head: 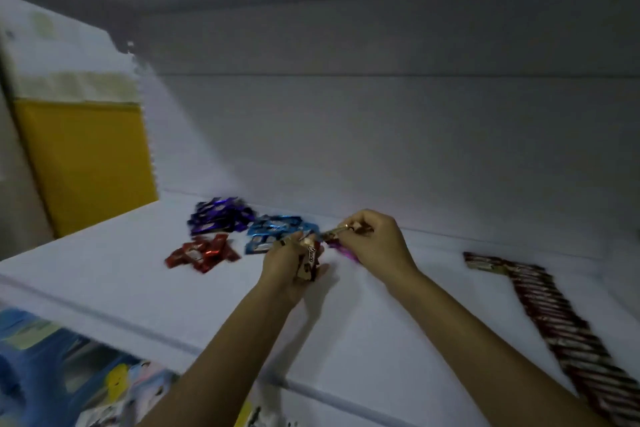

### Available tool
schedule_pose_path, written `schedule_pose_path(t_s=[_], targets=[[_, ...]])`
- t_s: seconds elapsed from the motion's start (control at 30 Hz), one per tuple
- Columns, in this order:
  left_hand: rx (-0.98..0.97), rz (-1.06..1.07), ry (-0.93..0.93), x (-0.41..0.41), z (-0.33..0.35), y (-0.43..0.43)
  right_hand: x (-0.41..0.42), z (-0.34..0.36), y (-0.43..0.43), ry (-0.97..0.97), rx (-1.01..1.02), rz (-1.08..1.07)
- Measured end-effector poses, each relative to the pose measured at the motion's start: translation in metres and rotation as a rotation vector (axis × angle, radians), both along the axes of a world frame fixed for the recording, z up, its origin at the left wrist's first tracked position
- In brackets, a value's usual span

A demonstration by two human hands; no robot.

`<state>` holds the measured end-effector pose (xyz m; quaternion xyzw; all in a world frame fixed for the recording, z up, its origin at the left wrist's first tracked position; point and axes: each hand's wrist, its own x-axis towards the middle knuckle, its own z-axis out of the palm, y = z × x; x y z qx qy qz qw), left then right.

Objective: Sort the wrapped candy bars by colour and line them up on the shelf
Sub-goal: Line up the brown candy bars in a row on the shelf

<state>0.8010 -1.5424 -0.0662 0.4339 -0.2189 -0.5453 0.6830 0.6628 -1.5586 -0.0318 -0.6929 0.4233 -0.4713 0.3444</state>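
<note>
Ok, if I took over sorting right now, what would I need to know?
Left hand: holding a small bunch of brown bars.
Right hand: pinching one bar near the bunch.
On the shelf: purple pile at the back left, blue pile beside it, red pile in front. A pink wrapper peeks out under the right hand.
Done: a long brown row is lined up on the right.
Left: line up the held bars, then the purple, blue and red piles and the pink one.
</note>
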Motion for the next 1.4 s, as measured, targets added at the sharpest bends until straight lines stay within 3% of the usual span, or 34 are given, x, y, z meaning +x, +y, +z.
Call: schedule_pose_path(t_s=[0.07, 0.23, 0.43, 0.67, 1.03, 1.4], targets=[[0.021, -0.109, 0.025, -0.042, 0.000, -0.019, -0.036, 0.017, -0.009, -0.015, -0.024, -0.084], [0.011, -0.371, -0.040, -0.141, -0.006, -0.049, -0.131, 0.044, -0.022, 0.178, -0.026, -0.228], [-0.207, -0.434, -0.446, -0.181, -0.034, -0.054, -0.200, 0.038, -0.040, 0.415, 0.022, -0.444], [-0.259, -0.401, -0.468, -0.176, -0.039, -0.064, -0.203, 0.011, -0.077, 0.887, 0.146, -0.324], [-0.262, -0.250, -0.366, -0.169, -0.043, -0.077, -0.202, -0.013, -0.113, 1.036, 0.128, -0.200], [-0.264, -0.260, -0.370, -0.169, -0.045, -0.081, -0.218, -0.014, -0.114, 1.147, 0.013, -0.219]])
